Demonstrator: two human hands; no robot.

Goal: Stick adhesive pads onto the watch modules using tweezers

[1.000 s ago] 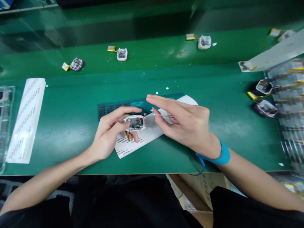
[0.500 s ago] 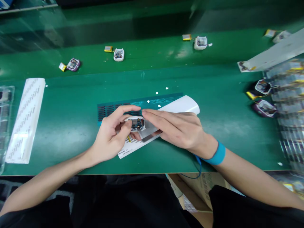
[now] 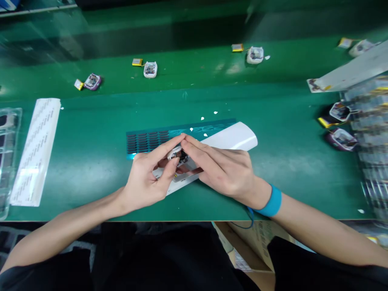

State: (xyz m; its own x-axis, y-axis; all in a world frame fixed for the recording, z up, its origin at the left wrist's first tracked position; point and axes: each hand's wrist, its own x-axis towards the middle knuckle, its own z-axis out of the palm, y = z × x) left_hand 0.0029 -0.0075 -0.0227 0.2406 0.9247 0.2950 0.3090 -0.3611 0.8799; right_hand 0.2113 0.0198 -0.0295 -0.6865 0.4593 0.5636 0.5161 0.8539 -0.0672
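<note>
My left hand [image 3: 148, 173] is closed around a small white device housing [image 3: 174, 152] with a circuit board exposed inside it. Its thumb presses on the near side, and the index finger reaches over the top. My right hand [image 3: 227, 169], with a blue band on the wrist, has its fingers pressed together, tips at the housing's upper right edge and against my left index finger. Below these fingers shows a flat shiny piece [image 3: 189, 174]; whether the right hand grips it is unclear. Under both hands lies a curled white printed sheet [image 3: 233, 135].
A teal mat [image 3: 145, 141] with rows of dark strips lies behind my hands. Another white sheet [image 3: 36, 151] is at left, beside a clear tray [image 3: 10, 161]. Housings with yellow batteries, one white [image 3: 150, 70], sit along the back. Stacked clear trays [image 3: 374, 149] stand at right.
The housing has moved slightly right and tilted, now more covered by fingers. My left hand has shifted right, and my right fingertips have come together with the left index finger.
</note>
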